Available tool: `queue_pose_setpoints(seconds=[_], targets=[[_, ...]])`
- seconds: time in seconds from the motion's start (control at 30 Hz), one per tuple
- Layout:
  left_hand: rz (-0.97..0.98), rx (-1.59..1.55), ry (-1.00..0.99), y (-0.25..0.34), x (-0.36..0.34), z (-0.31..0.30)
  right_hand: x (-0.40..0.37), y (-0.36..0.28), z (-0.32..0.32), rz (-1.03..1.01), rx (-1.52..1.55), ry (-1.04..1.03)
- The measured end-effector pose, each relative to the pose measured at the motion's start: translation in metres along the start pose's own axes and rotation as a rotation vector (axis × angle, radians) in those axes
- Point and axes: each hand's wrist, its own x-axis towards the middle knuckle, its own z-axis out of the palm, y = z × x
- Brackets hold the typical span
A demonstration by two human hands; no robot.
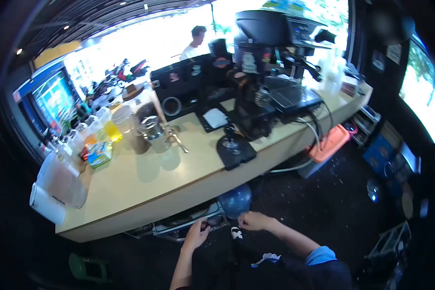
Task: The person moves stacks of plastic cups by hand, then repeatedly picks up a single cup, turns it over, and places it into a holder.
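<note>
My left hand (196,234) is held low in front of my body, below the counter's front edge, with its fingers curled in. Something small and dark shows at its fingertips, too blurred to name. To its right, my right hand (257,221) is bent at the wrist with its fingers closed; what they may hold is hidden. The two hands are apart. Just beyond the right hand, a dark bag-lined bin (235,200) stands under the counter. A wire rack (183,231) is behind the left hand.
On the wooden counter (130,186) are an espresso machine (295,94), a black tamping mat (235,151), a glass jar (152,130), several bottles (112,130) and stacked cups (63,181). An orange bin (329,143), a green stool (88,267) and a crate (389,244) stand on the floor.
</note>
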Motion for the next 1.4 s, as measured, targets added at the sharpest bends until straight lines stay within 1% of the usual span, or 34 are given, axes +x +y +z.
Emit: queue_pose_setpoints(seconds=[0.03,0.07,0.1,0.17,0.2,0.23,0.27,0.3,0.37,0.43,0.57,0.67,0.73,0.77,0.8,0.87,0.9,0.97,1.0,1.07,1.1,1.17,1.2,1.23,1.27,1.3,1.37,1.4], targets=[[-0.067,0.101,-0.053,-0.030,-0.012,0.012,-0.012,0.018,0.023,0.086,0.001,-0.024],[-0.164,0.082,-0.123,-0.058,-0.025,0.023,-0.026,0.038,0.045,0.164,-0.014,-0.043],[-0.306,0.052,-0.221,-0.060,-0.098,0.065,-0.104,0.040,0.089,0.257,0.002,-0.106],[-0.449,0.237,-0.401,-0.090,-0.145,0.092,-0.158,0.048,0.116,0.487,-0.100,-0.217],[-0.480,0.250,-0.575,-0.124,-0.174,0.112,-0.182,0.055,0.130,0.598,-0.058,-0.302],[-0.514,0.260,-0.749,-0.146,-0.191,0.126,-0.211,0.063,0.149,0.708,-0.013,-0.394],[-0.553,0.243,-0.837,-0.153,-0.207,0.133,-0.247,0.084,0.184,0.772,0.005,-0.363],[-0.574,0.232,-0.883,-0.152,-0.213,0.134,-0.275,0.101,0.211,0.836,0.024,-0.335],[-0.621,0.229,-0.954,-0.150,-0.218,0.136,-0.325,0.072,0.205,1.009,0.123,-0.344],[-0.634,0.244,-0.983,-0.144,-0.208,0.139,-0.367,0.054,0.213,1.170,0.253,-0.252],[-0.586,0.259,-1.014,-0.134,-0.168,0.151,-0.428,0.070,0.240,1.334,0.420,-0.133],[-0.453,0.244,-1.028,-0.126,-0.128,0.172,-0.450,0.092,0.237,1.383,0.480,-0.049],[-0.290,0.199,-1.032,-0.116,-0.102,0.199,-0.461,0.104,0.226,1.400,0.507,0.010],[-0.239,0.189,-1.037,-0.110,-0.091,0.213,-0.465,0.112,0.221,1.395,0.519,0.028],[-0.239,0.190,-1.040,-0.103,-0.078,0.231,-0.465,0.120,0.212,1.388,0.528,0.056],[-0.695,0.459,-0.994,-0.089,-0.048,0.284,-0.470,0.136,0.197,1.372,0.535,0.107],[-0.693,0.459,-0.996,-0.078,-0.043,0.294,-0.471,0.145,0.190,1.361,0.535,0.127],[-0.673,0.177,-0.729,-0.057,-0.036,0.307,-0.469,0.161,0.176,1.340,0.539,0.164],[-0.674,0.176,-0.726,-0.051,-0.034,0.313,-0.467,0.171,0.170,1.329,0.544,0.186],[-0.809,0.037,-0.686,-0.041,-0.028,0.321,-0.464,0.186,0.160,1.310,0.540,0.203],[-0.805,0.037,-0.686,-0.037,-0.024,0.323,-0.461,0.193,0.154,1.310,0.539,0.207],[-0.802,0.136,-0.814,-0.035,-0.015,0.322,-0.455,0.219,0.153,1.332,0.576,0.217],[-0.814,0.088,-0.804,-0.043,-0.014,0.324,-0.452,0.219,0.144,1.399,0.691,0.225],[-0.809,0.092,-0.801,-0.050,-0.013,0.329,-0.447,0.217,0.137,1.377,0.665,0.244],[-0.833,0.150,-0.838,-0.067,-0.009,0.341,-0.444,0.224,0.140,1.342,0.623,0.217],[-0.858,0.209,-0.875,-0.058,0.004,0.340,-0.443,0.236,0.149,1.305,0.582,0.191],[-0.849,0.166,-0.855,-0.051,0.023,0.329,-0.442,0.268,0.173,1.299,0.573,0.171],[-0.821,0.078,-0.848,-0.056,0.034,0.331,-0.442,0.291,0.191,1.287,0.614,0.119]])
